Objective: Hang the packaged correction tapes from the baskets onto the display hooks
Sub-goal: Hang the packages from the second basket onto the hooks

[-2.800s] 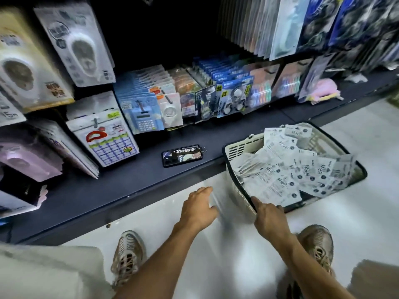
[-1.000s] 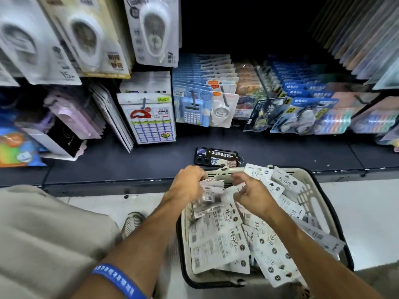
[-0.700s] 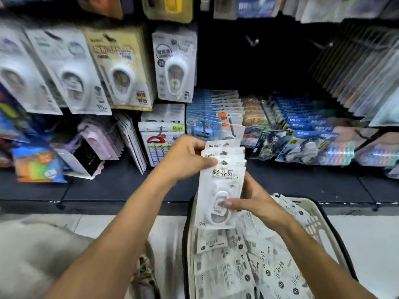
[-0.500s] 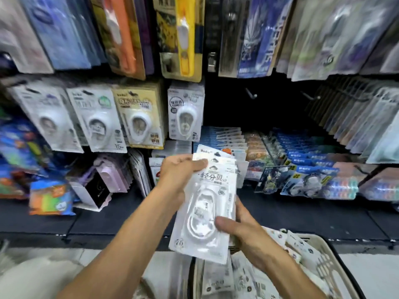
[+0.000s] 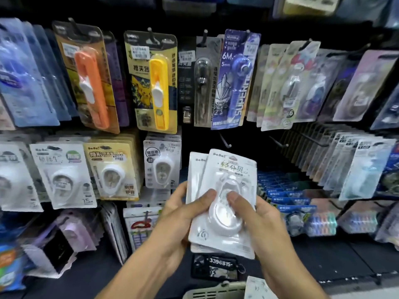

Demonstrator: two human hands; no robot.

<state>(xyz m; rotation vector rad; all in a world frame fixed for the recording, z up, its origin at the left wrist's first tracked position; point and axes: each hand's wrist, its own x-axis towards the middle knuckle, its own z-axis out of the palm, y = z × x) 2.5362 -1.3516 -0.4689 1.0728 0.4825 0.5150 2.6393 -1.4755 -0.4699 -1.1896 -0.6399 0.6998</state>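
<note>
I hold a small stack of white packaged correction tapes (image 5: 224, 184) upright in front of the display. My left hand (image 5: 181, 214) grips the stack from the left, thumb across the front pack. My right hand (image 5: 257, 221) grips it from the right, thumb on the clear blister. Two bare display hooks (image 5: 225, 141) (image 5: 278, 142) stick out of the dark panel just above the stack. The beige basket (image 5: 216, 291) shows only its rim at the bottom edge, with one more pack (image 5: 257, 288) in it.
Packed hooks surround the gap: white correction tapes (image 5: 162, 165) to the left, orange and yellow tools (image 5: 156, 83) above, blue-and-white packs (image 5: 362, 169) to the right. A phone with a key tag (image 5: 218, 266) lies on the dark shelf below the stack.
The stack has risen from the basket to hook height. My left hand slid from its top edge to its left side. The view tilted up, leaving the basket nearly out of frame.
</note>
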